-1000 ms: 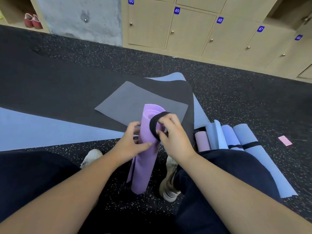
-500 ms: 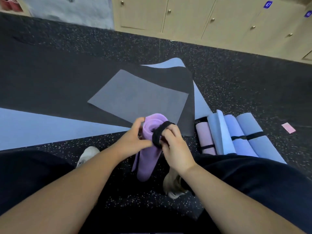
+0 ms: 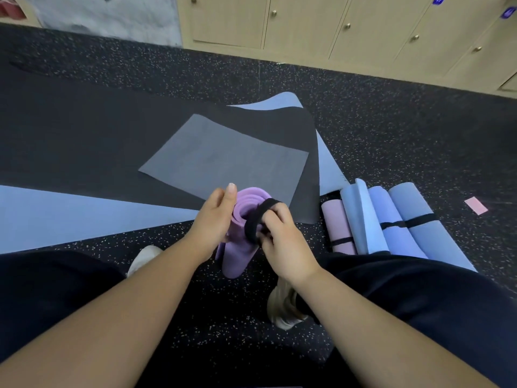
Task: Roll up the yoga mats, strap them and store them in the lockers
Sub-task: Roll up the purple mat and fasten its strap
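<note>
While the purple yoga mat (image 3: 240,242) is already rolled and stands nearly upright on the speckled floor (image 3: 391,130) between the person's knees, its strapping is only half done. The right hand (image 3: 282,242) pinches a black elastic strap (image 3: 257,217) and stretches the loop over the roll's top end; the band has not yet slid down around the body. The left hand (image 3: 215,217) steadies the roll from the side, its grip loose, fingers fairly straight against the mat and thumb raised.

Just to the right lies a bundle of finished rolls (image 3: 391,219), one pink and several blue, with black bands across them, though not yet stored. Ahead, a grey mat (image 3: 223,155) lies flat on a black mat (image 3: 84,130), with a blue mat (image 3: 70,214) spread beneath, all unrolled. The wooden lockers (image 3: 307,23) at the far edge appear closed. By my estimate, less than half the job is done: three mats to roll, then everything to stow.
</note>
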A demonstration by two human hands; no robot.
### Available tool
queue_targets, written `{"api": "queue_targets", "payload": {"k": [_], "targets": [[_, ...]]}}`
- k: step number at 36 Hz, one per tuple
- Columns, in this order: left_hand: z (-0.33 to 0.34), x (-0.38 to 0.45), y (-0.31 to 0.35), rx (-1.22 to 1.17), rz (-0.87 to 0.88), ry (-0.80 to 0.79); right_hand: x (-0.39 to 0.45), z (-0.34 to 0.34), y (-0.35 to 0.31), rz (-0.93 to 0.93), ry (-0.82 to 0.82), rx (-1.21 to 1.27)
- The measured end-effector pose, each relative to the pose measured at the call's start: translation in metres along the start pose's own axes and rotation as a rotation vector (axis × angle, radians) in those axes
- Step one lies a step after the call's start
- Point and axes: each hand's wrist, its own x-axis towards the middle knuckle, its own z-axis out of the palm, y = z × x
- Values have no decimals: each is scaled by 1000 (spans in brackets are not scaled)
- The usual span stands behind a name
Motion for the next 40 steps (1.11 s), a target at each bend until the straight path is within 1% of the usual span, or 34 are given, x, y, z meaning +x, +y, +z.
{"api": "queue_targets", "payload": {"k": [4,10,14,19,22,27,30,33,37,40], "targets": [[-1,6,-1,-20,-38,113,0,-3,-9,28,-42,-40],[-2,11,-1,-13,-79,93,8,0,-20,86,-51,-49],[-2,11,-2,43,-39,103,13,4,-24,96,-68,-33],[4,7,-1,85,44,163,22,-3,-25,88,-158,-160],[5,0,4,183,119,132,26,-5,-27,106,-161,-190],[-2,-11,6,292,147,-47,29,-8,-29,138,-123,-180],[-8,-16,8,335,166,-108,30,-9,-31,135,-122,-198],[-9,-20,10,418,204,-100,31,-7,-35,125,-133,-228],[-11,-16,8,560,313,-8,33,-3,-38,125,-121,-245],[-13,-13,5,616,327,12,33,-1,-37,135,-95,-225]]}}
